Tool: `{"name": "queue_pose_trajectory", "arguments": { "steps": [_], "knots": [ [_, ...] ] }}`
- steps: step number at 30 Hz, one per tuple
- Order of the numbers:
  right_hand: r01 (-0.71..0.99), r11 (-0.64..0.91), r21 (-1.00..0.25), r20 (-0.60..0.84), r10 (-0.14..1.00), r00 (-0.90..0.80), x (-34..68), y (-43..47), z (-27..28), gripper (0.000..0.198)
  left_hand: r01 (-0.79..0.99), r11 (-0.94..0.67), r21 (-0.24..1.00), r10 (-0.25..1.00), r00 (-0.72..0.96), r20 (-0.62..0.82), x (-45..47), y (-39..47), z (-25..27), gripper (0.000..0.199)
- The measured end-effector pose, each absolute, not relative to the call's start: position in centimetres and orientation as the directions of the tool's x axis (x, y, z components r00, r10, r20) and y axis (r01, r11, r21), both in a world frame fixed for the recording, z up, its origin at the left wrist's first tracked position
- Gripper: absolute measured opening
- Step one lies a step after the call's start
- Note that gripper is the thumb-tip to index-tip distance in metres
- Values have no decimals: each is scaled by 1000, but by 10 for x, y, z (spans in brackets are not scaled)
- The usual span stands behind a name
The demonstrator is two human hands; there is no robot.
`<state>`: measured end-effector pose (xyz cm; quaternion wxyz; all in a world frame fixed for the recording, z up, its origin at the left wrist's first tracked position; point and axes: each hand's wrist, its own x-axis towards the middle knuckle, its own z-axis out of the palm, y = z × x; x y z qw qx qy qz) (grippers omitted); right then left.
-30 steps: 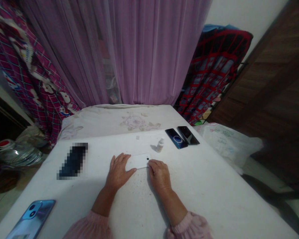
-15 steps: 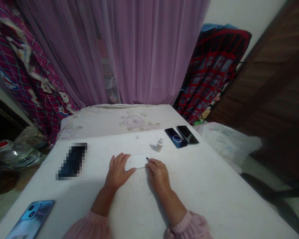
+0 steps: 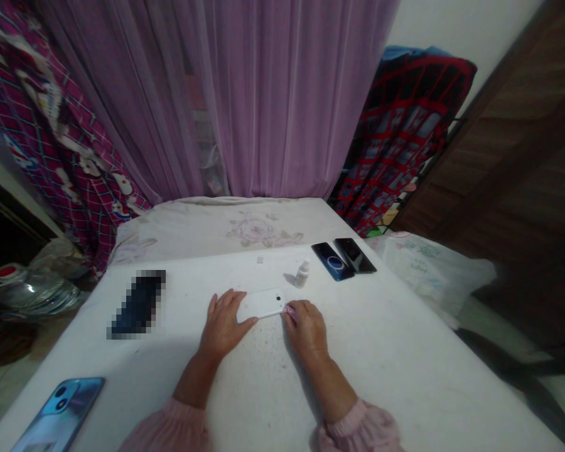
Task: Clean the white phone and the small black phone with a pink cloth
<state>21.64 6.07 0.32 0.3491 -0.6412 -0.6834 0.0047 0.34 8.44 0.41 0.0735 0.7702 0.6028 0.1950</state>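
Observation:
A white phone [image 3: 262, 304] lies back up on the white-covered table, its dark camera at the right end. My left hand [image 3: 223, 326] holds the phone's left end, thumb along the near edge and fingers over the far edge. My right hand [image 3: 306, 326] is closed in a pinch at the phone's right end. Between its fingertips shows a small pink thing [image 3: 290, 311], too little visible to tell its kind. Just beyond the phone stands a small white bottle [image 3: 302, 275].
Two dark phones, one with a ring [image 3: 333, 261] and one plain [image 3: 355, 255], lie at the right back. A blue phone [image 3: 61, 411] is at the near left; above it lies a pixelated dark object [image 3: 139, 306]. Fine crumbs dot the table [image 3: 263, 370] between my arms.
My right hand has shifted slightly right, off the camera to the phone's right end. The pink thing in its fingers now shows. My left hand stays put.

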Motion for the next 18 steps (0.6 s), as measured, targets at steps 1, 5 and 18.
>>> {"name": "queue_pose_trajectory", "arguments": {
  "steps": [1,5,18],
  "knots": [
    [868,194,-458,482,874,59,216,61,3,10,899,-266,349,956,199,215,3,84,4,51],
    [814,314,-489,532,846,-7,212,59,3,14,899,-271,345,956,208,208,3,84,4,52],
    [762,217,-610,356,934,19,208,71,10,18,895,-264,358,958,202,201,3,85,6,53]
  ]
}}
